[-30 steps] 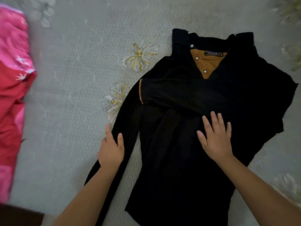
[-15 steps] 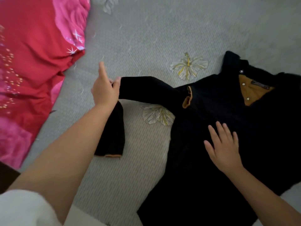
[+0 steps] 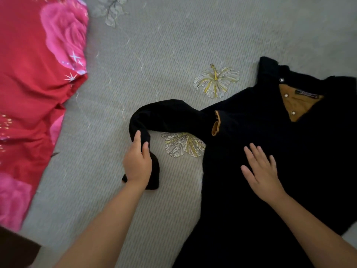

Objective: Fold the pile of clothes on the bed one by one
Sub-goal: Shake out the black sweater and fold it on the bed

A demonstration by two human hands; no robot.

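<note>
Shirt lies collar away; left hand grips its sleeve.

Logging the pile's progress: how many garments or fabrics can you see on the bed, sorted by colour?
Black: 1, the black shirt, its sleeve gripped by the left hand
Red and pink: 1, the floral fabric
Total: 2

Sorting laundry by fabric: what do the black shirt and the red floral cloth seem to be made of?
The black shirt looks like soft, matte woven or brushed fabric, perhaps cotton: no sheen, and its sleeve bends limply in the left hand. The red floral cloth looks smoother and thinner, with a printed pattern and soft creases; its fibre cannot be told.
</note>
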